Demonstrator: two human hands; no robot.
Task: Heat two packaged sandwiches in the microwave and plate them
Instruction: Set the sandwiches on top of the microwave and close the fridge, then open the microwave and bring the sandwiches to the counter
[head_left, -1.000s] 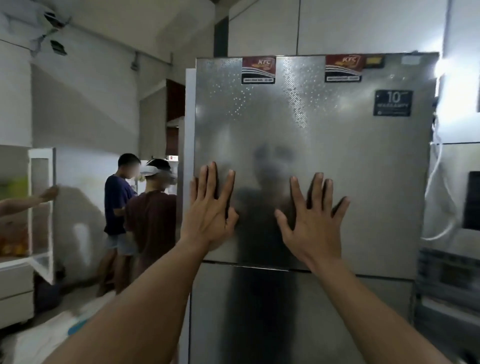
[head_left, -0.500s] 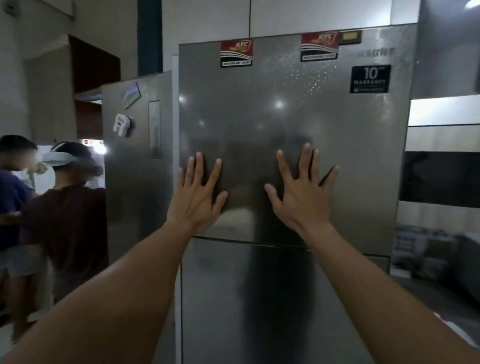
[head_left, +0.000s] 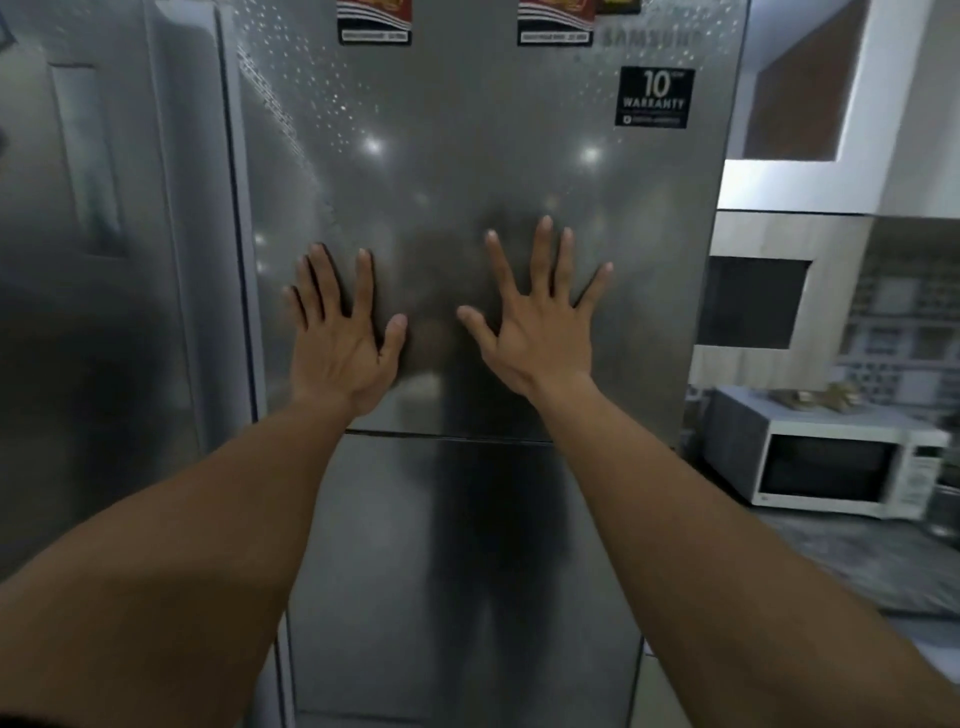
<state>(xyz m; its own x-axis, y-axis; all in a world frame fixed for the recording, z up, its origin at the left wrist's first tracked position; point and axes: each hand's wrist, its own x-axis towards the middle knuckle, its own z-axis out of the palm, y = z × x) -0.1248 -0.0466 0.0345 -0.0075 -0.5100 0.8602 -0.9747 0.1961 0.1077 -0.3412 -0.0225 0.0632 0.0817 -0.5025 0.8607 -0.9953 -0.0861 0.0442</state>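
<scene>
Both forearms reach straight out. Left hand (head_left: 340, 338) and right hand (head_left: 535, 332) lie flat on the fridge upper door (head_left: 467, 156), fingers straight and spread, palms on the steel, gripping nothing. Both sit just above the seam (head_left: 447, 439) that splits it from the lower door (head_left: 415, 571).

The 2 sandwiches are not in view. Best guess is they're inside this fridge, so the task is at step 1, nothing fetched yet.

Handling, as a judgement:
- Door: stiff, smooth steel, probably held by a magnetic seal. No handle shows on the face, so flat palms give no pull. The person likely needs a side-edge recess; can't tell which side.
- Sandwiches: likely light, soft and crushable, in slick film. Support from underneath or hold by the pack edges, don't squeeze the middle. 1 per hand looks workable.

A warranty sticker (head_left: 653, 97) sits upper right on the door. A 2nd steel fridge (head_left: 104, 260) stands right beside it on the left.

Further back on the right, a white microwave (head_left: 831, 467) sits door shut on a dark countertop (head_left: 857, 561), with something tan and blurred on top. No plate visible.
</scene>
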